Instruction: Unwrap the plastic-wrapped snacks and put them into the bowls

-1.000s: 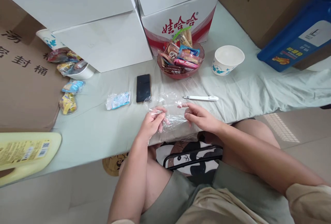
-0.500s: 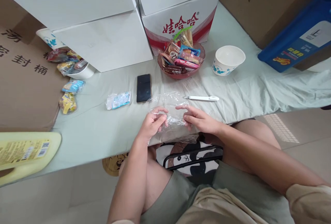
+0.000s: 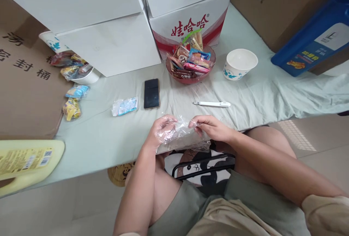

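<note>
A crumpled clear plastic bag (image 3: 183, 134) is stretched between my two hands at the table's near edge. My left hand (image 3: 161, 129) is closed on its left side, with film lying over the fingers. On the other side my right hand (image 3: 208, 125) pinches the film between thumb and fingers. Just beyond the hands lies a white utility knife (image 3: 214, 104), its tip pointing left. A dark phone (image 3: 151, 93) rests flat behind the left hand, and a small blue-and-white packet (image 3: 124, 106) lies left of it.
A reddish bowl (image 3: 188, 79) full of wrapped snacks stands at the back, with a white paper cup (image 3: 240, 65) on its right. White boxes (image 3: 109, 43) rise behind. Snack packets (image 3: 72, 109) lie at left, near a yellow jug (image 3: 32, 163); a blue container (image 3: 308, 43) is at right.
The plastic bag has been drawn down towards me and bunched; its far edge no longer reaches the phone. The left hand's fingers are now covered by film, and the right hand has shifted slightly.
</note>
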Available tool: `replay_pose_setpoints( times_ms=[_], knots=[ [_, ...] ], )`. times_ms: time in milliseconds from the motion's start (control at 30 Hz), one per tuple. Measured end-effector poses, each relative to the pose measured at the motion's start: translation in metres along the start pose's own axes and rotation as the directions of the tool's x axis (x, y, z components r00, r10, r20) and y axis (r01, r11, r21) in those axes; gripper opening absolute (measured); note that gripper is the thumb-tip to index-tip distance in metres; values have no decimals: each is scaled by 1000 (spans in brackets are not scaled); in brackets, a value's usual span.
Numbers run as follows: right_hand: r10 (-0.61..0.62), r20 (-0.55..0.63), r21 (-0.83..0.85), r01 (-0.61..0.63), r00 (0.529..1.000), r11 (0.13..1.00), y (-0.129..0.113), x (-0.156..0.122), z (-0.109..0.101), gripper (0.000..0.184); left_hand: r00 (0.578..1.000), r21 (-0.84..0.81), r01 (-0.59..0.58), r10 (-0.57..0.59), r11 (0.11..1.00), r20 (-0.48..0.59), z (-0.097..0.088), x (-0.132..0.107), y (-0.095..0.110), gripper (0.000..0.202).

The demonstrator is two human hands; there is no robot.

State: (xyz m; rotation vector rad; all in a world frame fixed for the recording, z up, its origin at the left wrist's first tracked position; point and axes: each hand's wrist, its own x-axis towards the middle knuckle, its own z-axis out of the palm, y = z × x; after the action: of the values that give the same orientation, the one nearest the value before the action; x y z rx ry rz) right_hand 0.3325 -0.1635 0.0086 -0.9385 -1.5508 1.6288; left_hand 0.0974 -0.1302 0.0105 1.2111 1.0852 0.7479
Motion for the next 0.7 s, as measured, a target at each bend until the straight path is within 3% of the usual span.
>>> replay_pose_setpoints(
  times_ms=[133,333,467,567,700],
  knots=[
    [-48,-13,-40,47,999,998,1,0,-2,29,1000,30,6,-6,1000,-13,-3,1,-3,24],
    [11,33,-18,-10,999,1000,-2,0,2,25,967,-59,-223,213,973,-140,-4,3,-8,24],
    [21,-102,39,-17,995,999,-1,2,4,30,972,-62,-199,189,978,-139,-6,0,-6,21],
    [1,-199,-18,-5,980,1000,0,4,1,13,973,-15,-207,204,978,-107,-8,0,-7,20],
    [-44,-314,-104,12,948,995,2,5,-3,18,964,98,-236,246,967,-98,-7,2,-9,18]
  ],
)
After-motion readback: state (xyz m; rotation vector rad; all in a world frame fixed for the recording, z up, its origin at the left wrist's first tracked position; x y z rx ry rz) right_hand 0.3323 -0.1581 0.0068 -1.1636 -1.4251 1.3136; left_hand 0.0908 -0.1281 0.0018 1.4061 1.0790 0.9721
